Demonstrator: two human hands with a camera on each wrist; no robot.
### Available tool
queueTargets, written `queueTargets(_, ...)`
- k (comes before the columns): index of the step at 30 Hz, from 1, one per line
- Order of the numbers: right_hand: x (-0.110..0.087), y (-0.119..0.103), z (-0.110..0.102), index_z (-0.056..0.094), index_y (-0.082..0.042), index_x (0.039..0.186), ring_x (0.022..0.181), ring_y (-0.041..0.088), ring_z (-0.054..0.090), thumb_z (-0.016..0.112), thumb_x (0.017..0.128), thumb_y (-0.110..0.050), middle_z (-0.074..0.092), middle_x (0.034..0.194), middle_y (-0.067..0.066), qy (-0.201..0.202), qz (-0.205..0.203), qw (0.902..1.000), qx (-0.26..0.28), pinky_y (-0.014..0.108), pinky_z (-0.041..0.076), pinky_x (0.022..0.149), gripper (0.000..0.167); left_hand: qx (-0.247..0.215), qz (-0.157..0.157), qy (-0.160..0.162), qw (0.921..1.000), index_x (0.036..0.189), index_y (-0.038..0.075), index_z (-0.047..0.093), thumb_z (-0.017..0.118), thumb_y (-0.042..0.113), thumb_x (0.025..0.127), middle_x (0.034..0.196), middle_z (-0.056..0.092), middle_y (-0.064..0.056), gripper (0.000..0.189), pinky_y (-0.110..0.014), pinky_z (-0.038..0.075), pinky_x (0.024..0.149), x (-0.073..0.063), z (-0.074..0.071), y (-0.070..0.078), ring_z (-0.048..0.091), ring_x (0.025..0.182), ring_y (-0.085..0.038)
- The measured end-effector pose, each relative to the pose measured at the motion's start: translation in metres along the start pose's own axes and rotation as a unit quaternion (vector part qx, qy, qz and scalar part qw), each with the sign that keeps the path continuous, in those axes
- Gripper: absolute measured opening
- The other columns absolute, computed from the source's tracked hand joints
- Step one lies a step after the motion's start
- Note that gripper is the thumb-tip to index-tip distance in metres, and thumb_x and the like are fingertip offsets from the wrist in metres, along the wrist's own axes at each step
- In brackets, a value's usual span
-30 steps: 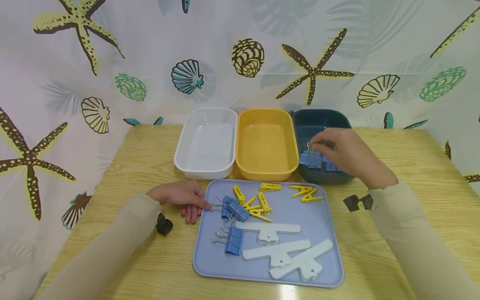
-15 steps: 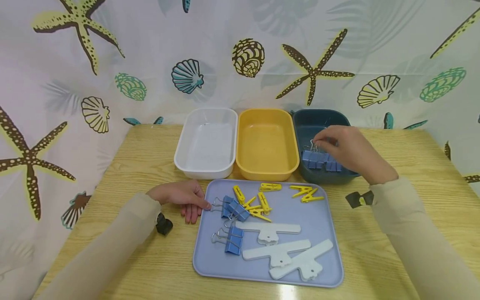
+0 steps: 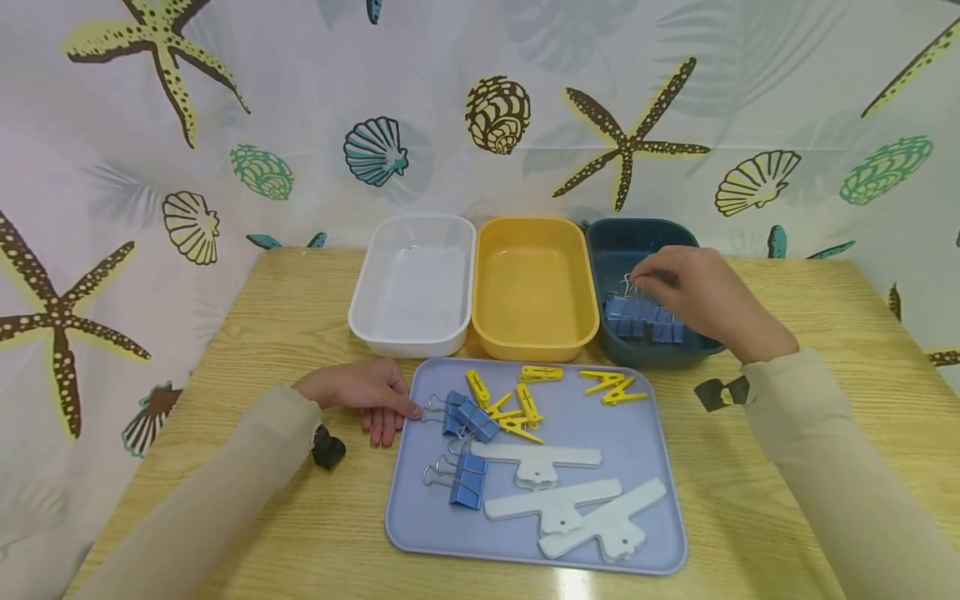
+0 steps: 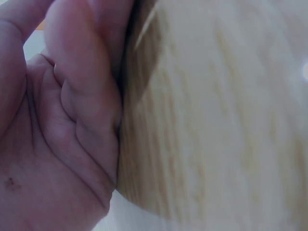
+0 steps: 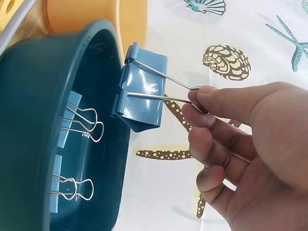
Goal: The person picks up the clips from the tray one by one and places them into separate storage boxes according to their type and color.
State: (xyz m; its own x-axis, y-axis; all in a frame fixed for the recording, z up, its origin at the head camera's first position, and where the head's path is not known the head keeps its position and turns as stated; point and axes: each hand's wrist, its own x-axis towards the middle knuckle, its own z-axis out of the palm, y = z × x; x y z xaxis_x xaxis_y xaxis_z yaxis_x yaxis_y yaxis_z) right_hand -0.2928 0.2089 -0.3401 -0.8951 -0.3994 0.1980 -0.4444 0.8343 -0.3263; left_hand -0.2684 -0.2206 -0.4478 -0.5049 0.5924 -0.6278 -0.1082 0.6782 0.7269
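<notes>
My right hand (image 3: pixel 693 292) is over the dark teal bin (image 5: pixel 29 130). Its thumb and forefinger pinch the wire handles of a blue binder clip (image 5: pixel 144 86), whose body hangs at the bin's opening. Inside the bin, two more blue binder clips (image 5: pixel 57 187) show in the right wrist view. My left hand (image 3: pixel 360 393) rests on the table at the left edge of the lavender tray (image 3: pixel 420 525), one fingertip close to the wire handle of a blue binder clip (image 3: pixel 453 414). Whether it touches that handle I cannot tell. Another blue binder clip (image 3: pixel 468 482) lies lower in the tray.
The tray also bears several yellow clothespins (image 3: pixel 528 405) and several white bag clips (image 3: pixel 553 507). Behind it a white bin (image 3: pixel 412 279) and a yellow bin (image 3: pixel 534 287) stand beside the teal one. A patterned curtain (image 3: pixel 442 50) hangs behind the wooden table (image 3: pixel 255 333).
My right hand has shifted slightly right and back, lifting a little, with the binder clip still in its pinch. My left hand and the things in the tray have stayed put.
</notes>
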Motion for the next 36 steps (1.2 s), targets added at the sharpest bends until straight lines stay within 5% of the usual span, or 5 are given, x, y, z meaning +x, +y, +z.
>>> queueTargets(36, 0.015, 0.015, -0.001, 0.072, -0.004, 0.105, 0.08, 0.024, 0.061, 0.064, 0.092, -0.009, 0.069, 0.099, 0.015, -0.026, 0.013, 0.9994, -0.017, 0.043, 0.051, 0.07, 0.016, 0.006, 0.002, 0.002, 1.0, 0.07, 0.003, 0.068, 0.064, 0.036, 0.091, 0.063, 0.072, -0.008, 0.038, -0.018, 0.047, 0.043, -0.001, -0.001, 0.001, 0.067, 0.05, -0.012)
